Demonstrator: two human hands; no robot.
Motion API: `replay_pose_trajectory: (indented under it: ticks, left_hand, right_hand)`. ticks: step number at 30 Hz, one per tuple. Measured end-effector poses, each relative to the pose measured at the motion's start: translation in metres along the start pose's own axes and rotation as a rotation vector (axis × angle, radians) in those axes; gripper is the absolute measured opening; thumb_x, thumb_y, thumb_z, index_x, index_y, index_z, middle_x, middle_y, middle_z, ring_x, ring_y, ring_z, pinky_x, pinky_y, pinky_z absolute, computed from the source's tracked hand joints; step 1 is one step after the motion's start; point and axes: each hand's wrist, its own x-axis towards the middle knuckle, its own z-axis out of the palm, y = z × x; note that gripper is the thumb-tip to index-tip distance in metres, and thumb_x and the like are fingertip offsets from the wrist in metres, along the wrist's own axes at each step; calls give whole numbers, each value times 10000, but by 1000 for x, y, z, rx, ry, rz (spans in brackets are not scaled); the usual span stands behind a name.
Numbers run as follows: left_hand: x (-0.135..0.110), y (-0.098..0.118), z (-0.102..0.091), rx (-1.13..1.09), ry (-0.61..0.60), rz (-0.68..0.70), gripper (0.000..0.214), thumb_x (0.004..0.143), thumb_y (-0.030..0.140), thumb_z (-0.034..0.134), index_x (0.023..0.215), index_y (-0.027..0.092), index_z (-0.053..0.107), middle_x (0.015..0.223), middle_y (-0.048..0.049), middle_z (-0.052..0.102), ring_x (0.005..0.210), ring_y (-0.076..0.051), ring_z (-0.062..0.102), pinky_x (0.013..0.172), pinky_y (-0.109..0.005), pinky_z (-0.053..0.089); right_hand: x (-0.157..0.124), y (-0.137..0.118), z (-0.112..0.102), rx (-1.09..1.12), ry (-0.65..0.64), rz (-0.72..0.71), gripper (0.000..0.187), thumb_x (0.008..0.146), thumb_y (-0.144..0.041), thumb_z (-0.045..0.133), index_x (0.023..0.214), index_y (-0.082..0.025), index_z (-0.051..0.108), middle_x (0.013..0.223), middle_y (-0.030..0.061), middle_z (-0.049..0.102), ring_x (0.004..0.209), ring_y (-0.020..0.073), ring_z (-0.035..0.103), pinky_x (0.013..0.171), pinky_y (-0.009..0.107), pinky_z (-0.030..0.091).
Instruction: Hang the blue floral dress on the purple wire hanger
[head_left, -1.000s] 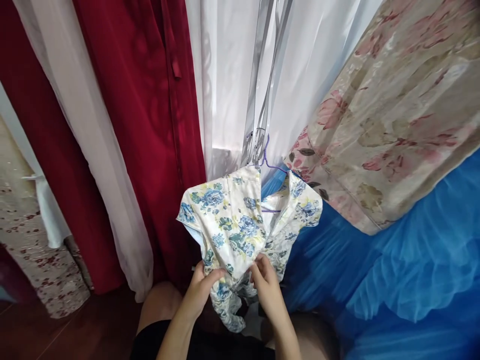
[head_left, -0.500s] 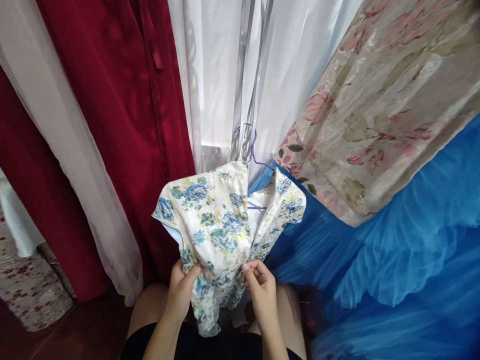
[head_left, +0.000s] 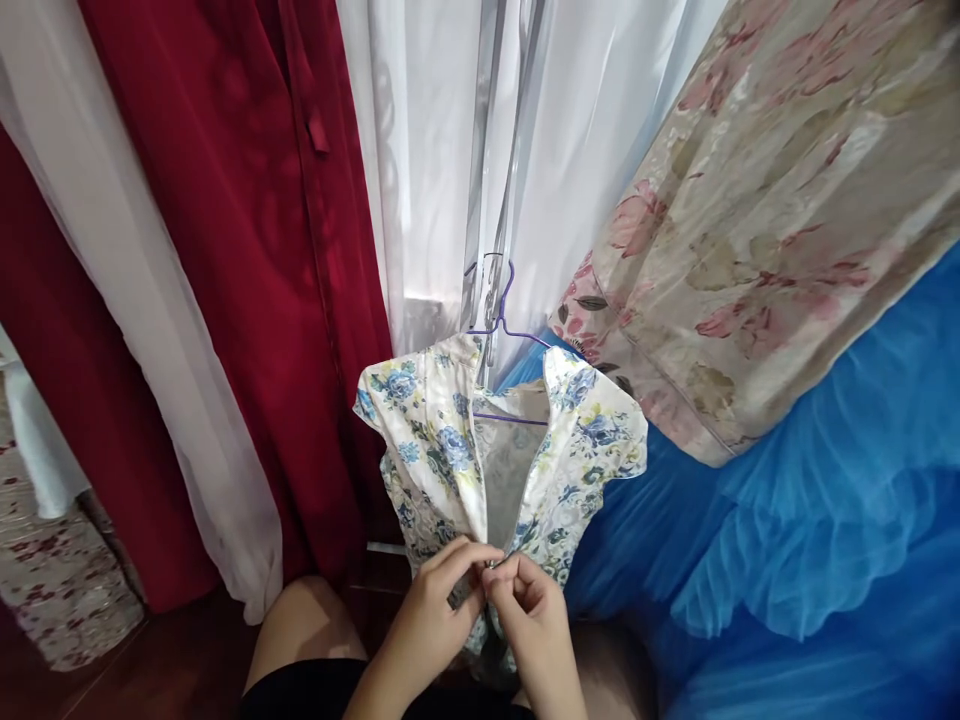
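A short-sleeved top with blue flowers [head_left: 570, 455] hangs on a purple wire hanger [head_left: 504, 300] before me, its middle opening parted in a V. My left hand [head_left: 450, 590] is closed at the lower end of this opening, thumb and forefinger pinching the fabric edge. Right beside it, the fingertips of my right hand [head_left: 529, 600] pinch the other edge, nearly touching the left fingertips. A small fastener may lie between them, but it is too hidden to make out. Both hands cover part of the top's lower half.
Around it hang a dark red cloth [head_left: 225, 250], a white cloth [head_left: 435, 180], a beige cloth with pink flowers [head_left: 750, 250] and blue ruffled tulle [head_left: 787, 540]. Grey ribbons [head_left: 517, 110] run down to the hanger. My bare knee [head_left: 300, 620] is below.
My left hand has left the top's left side and come to the middle opening, beside my right hand. The top has turned to face me and shifted right, its opening wider.
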Motion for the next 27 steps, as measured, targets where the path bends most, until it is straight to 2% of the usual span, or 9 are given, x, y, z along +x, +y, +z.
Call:
replay_pose_trajectory:
  ticks: [3,5,9,12,17,19,22,27]
  left_hand:
    - [5,-5,11,9,103,25,157,906,86,586,944,205,682,883,-23,657,832,-150,649,768,-231,506]
    - [7,-8,12,20,119,49,129,916,101,598,908,198,683,851,-20,650,805,-143,648,751,-223,501]
    - [10,-7,9,-3,108,126,117,934,136,620,933,203,716,826,-21,644,764,-130,649,704,-208,499]
    - [7,-4,12,-29,105,214,166,932,103,615,989,209,730,812,-24,644,731,-124,648,664,-201,503]
    - [12,5,13,22,187,348,219,897,37,625,993,209,722,819,-29,674,772,-149,646,711,-249,513]
    - [30,15,4,52,252,352,175,897,52,634,925,206,714,806,-24,672,775,-157,629,722,-274,500]
    - [78,38,-20,100,421,322,120,903,121,665,818,200,695,814,-22,671,791,-168,616,746,-305,482]
    - [170,80,-62,229,587,489,59,876,217,727,819,207,739,841,-25,682,875,-195,611,846,-358,487]
  right_hand:
    - [-5,-6,-10,-45,-33,-7,403,875,-464,684,654,-195,481,616,-56,359,586,109,301,549,235,292]
    - [-6,-7,-20,-78,-63,-17,364,888,-458,679,701,-187,523,624,-56,366,593,112,311,561,235,302]
    - [-4,0,-29,-173,-76,-41,234,854,-379,729,902,-183,610,727,-27,504,660,133,435,633,239,380]
    - [-1,11,-25,-207,-49,-70,223,862,-368,714,829,-187,587,759,-12,524,687,142,460,654,246,402]
    - [-2,17,-18,-180,-40,-129,345,927,-452,621,720,-191,531,671,-23,453,648,140,405,617,255,351]
    - [-4,12,-22,-206,-107,-115,352,913,-460,641,718,-186,537,663,-24,457,652,139,415,634,261,342]
    - [-5,4,-35,-251,-280,-21,356,878,-466,686,720,-182,542,623,-40,437,624,128,408,618,259,306]
    - [-2,0,-60,-268,-538,127,368,856,-489,723,745,-189,541,600,-64,395,563,99,335,549,252,227]
